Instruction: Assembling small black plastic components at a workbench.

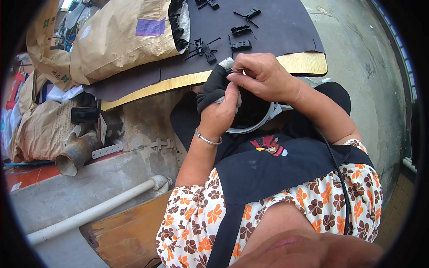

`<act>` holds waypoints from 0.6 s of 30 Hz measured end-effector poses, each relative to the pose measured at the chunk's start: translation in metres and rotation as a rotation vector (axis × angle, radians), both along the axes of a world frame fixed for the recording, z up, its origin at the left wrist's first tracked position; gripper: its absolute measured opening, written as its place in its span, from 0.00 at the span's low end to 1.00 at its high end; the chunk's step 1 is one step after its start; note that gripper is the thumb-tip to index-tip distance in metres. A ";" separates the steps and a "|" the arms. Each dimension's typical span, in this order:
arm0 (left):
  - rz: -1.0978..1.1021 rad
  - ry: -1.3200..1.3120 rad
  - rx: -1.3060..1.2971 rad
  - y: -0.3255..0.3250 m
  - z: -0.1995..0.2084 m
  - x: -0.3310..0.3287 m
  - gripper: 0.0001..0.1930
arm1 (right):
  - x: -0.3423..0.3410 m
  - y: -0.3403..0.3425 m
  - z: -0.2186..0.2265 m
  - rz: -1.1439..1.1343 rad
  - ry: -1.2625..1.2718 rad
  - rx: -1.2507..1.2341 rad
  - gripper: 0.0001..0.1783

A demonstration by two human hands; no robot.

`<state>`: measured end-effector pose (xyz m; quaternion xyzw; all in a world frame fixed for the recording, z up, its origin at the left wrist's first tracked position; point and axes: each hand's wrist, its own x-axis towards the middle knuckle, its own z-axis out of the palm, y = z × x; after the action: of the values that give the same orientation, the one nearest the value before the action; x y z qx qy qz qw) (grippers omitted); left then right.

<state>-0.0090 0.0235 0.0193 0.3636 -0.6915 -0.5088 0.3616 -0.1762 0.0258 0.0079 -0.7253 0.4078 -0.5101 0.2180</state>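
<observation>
Both hands meet just off the table's near edge, above a white-rimmed bucket (268, 119). My left hand (220, 100) wears a black cloth covering with pale grey patches over its fingers, the thumb bare. Its fingers are closed; what lies inside is hidden. Bare and bent to a pinch, my right hand (261, 78) has thumb and forefinger at the left fingertips. A small glint shows between them, too tiny to name. Beyond the hands, several black plastic clip-like parts (241, 45) lie scattered, some with thin arms sticking out.
A dark mat covers the table (308, 64), whose edge is light wood. At left on it lies a large brown paper sack (120, 40), black parts showing in its mouth. More sacks (44, 129), a rusty pipe piece (76, 154) and a white pipe (98, 210) are at left.
</observation>
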 end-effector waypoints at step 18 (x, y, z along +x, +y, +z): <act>0.071 -0.051 -0.164 -0.006 -0.013 0.000 0.16 | -0.006 0.001 0.004 0.157 0.135 0.271 0.15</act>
<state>-0.0087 0.0179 0.0059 0.3702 -0.7264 -0.4280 0.3901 -0.1818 0.0268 0.0116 -0.7516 0.4286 -0.3817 0.3252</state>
